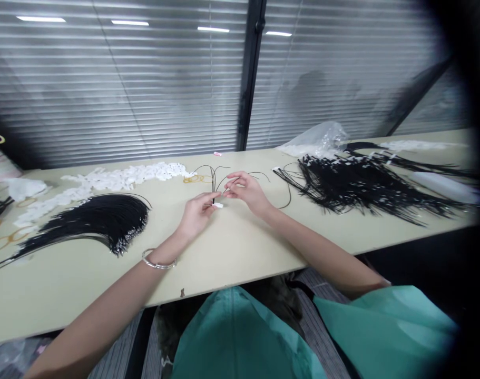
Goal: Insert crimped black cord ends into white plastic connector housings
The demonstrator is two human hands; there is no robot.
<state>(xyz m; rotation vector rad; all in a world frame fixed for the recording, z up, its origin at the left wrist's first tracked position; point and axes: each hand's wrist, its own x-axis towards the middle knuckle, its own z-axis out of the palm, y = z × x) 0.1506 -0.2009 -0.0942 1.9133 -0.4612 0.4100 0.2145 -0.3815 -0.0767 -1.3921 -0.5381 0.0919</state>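
My left hand [196,213] pinches a small white connector [218,205] with a few thin black wires [215,179] rising from it and fanning out toward the window. My right hand [247,190] is right beside it, fingers pinched on one of those black wires near the connector. Both hands rest over the middle of the pale tabletop [232,247]. A silver bangle [157,263] circles my left wrist.
A fan-shaped bundle of black wires [93,221] lies at the left, a bigger tangled pile of black wires [362,184] at the right. White connectors [117,179] are strewn along the back left. Yellow rubber bands [196,179], a clear plastic bag [322,139], window blinds behind.
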